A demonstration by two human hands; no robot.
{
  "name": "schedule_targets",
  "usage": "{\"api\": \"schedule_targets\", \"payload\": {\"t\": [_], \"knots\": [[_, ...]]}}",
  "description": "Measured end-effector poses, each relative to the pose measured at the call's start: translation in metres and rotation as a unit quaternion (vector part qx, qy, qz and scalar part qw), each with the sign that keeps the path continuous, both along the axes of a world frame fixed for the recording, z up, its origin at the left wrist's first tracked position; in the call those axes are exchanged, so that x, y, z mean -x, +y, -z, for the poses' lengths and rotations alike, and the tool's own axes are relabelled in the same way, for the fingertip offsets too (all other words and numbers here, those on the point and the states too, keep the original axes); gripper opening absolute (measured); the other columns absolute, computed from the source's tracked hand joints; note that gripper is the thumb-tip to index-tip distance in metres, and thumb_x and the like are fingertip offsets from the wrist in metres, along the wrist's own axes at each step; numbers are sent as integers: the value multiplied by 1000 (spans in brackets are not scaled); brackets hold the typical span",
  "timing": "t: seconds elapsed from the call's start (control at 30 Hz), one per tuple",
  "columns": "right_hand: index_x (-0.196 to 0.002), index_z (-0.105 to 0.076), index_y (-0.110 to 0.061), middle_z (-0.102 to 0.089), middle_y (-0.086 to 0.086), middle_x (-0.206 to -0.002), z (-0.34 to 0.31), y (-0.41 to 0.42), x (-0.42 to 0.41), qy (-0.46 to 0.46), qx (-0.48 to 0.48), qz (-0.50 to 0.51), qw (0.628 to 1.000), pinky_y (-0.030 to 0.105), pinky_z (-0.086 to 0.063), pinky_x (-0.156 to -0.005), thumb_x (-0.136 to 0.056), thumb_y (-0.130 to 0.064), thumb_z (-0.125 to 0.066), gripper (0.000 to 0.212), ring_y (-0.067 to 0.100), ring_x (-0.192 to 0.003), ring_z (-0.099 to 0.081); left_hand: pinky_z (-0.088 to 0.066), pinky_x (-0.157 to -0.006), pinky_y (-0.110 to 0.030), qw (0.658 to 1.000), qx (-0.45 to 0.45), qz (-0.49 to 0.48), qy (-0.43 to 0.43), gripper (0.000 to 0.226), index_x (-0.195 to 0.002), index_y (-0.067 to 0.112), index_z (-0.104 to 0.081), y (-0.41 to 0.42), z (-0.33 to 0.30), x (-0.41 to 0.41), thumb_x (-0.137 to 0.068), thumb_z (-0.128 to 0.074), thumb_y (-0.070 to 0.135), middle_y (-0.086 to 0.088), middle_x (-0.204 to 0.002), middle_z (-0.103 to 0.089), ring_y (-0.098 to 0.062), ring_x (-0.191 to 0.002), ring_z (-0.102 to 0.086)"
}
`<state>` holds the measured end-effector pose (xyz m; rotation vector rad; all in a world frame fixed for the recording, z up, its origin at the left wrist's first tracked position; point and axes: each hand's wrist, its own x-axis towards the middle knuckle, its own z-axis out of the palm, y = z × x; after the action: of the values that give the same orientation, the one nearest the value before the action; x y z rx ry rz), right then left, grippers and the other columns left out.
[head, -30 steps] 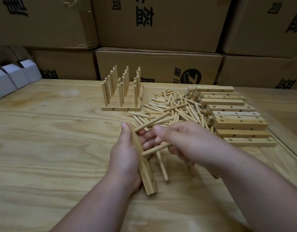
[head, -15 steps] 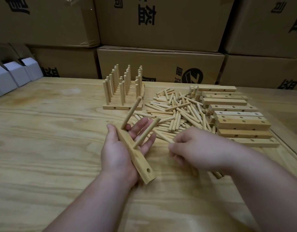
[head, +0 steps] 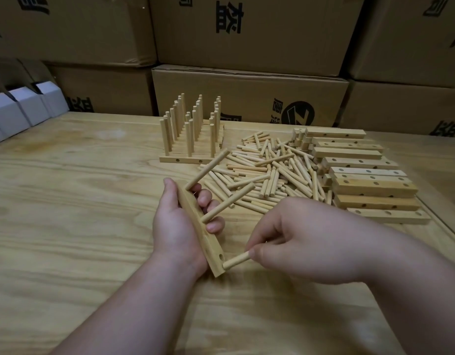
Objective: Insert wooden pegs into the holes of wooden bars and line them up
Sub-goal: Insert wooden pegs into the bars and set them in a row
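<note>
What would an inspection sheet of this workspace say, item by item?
Surface: pale plywood table, bare at left.
Job's things: held bar carrying two pegs; third peg at its end hole; loose pegs; empty bars; finished bars lined up.
Clutter: nothing seen.
Grips: left hand holds the bar; right hand pinches the third peg.
Cables: nothing seen.
Surroundings: cardboard boxes behind; white boxes at left.

Left hand [head: 177,226] curled, thumb straight up along one side, fingertips [head: 215,225] showing on the other; right hand [head: 298,239] low beside it, thumb and forefinger pinched together; both forearms bare, reaching in from the near edge
</note>
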<state>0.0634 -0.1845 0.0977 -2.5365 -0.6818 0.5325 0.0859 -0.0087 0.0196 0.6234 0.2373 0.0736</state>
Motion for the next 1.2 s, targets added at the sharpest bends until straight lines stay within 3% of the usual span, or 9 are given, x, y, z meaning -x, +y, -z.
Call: {"api": "schedule_targets", "payload": {"t": [0.13, 0.33, 0.5, 0.6, 0.7, 0.87, 0.93, 1.2], "knots": [[-94, -77, -38, -71, -5, -71, 6, 2, -1, -47, -6, -2, 999, 42, -57, -61, -94, -46, -63, 15, 13, -63, -64, -25, -35, -19, 1000, -2, 17, -5, 49, -80, 17, -51, -1, 0, 1, -99, -40, 60, 2, -61, -43, -12, -46, -38], [-92, -72, -37, -67, -10, -75, 9, 3, 1, -54, 33, -23, 998, 30, -50, -53, -89, -45, -65, 11, 9, -63, -61, -26, -35, -18, 1000, -4, 31, -2, 49, -75, 18, -56, -2, 0, 0, -95, -48, 62, 4, -61, -42, -10, -49, -41], [-87, -62, -29, -66, -5, -74, 19, 8, 0, -6, 10, -14, 1000, 43, -53, -64, -91, -31, -60, 5, 10, -62, -59, -24, -36, -17, 999, -11, 33, -9, 48, -75, 19, -57, -1, 0, 1, -94, -49, 63, 5, -60, -42, -9, -49, -40], [-87, -62, -30, -65, -8, -72, 20, 9, 0, -4, -1, -8, 1000, 37, -51, -59, -90, -31, -60, 5, 7, -60, -57, -24, -36, -18, 999, -16, 27, -8, 48, -76, 19, -57, -2, 0, 0, -94, -49, 63, 5, -60, -42, -9, -48, -40], [-85, -66, -30, -64, -8, -67, 25, 15, 3, -37, -4, 0, 999, 26, -43, -50, -88, -46, -67, 17, 6, -57, -56, -24, -35, -17, 1000, -14, 25, -8, 49, -75, 19, -58, -3, 0, 0, -94, -49, 63, 4, -59, -42, -8, -48, -40], [-90, -77, -32, -64, -6, -62, 31, 22, 2, -22, -25, 9, 999, 25, -39, -48, -90, -52, -69, 22, 8, -53, -54, -26, -31, -16, 998, -2, 51, -29, 51, -74, 18, -60, -2, 0, 3, -95, -48, 63, 4, -58, -39, -7, -47, -38], [-90, -78, -31, -61, -8, -59, 31, 22, 2, -17, -32, 15, 999, 19, -34, -46, -90, -51, -70, 21, 5, -51, -52, -26, -30, -16, 998, -1, 56, -36, 53, -71, 18, -60, -2, 0, 3, -96, -46, 63, 4, -58, -38, -7, -46, -38], [-90, -75, -29, -64, -6, -63, 31, 30, 12, -69, 17, 9, 997, 20, -31, -44, -91, -49, -66, 22, 3, -53, -54, -26, -32, -17, 999, -20, 8, -36, 51, -75, 19, -58, -5, 1, 4, -97, -44, 63, 4, -58, -39, -6, -45, -37]]}}
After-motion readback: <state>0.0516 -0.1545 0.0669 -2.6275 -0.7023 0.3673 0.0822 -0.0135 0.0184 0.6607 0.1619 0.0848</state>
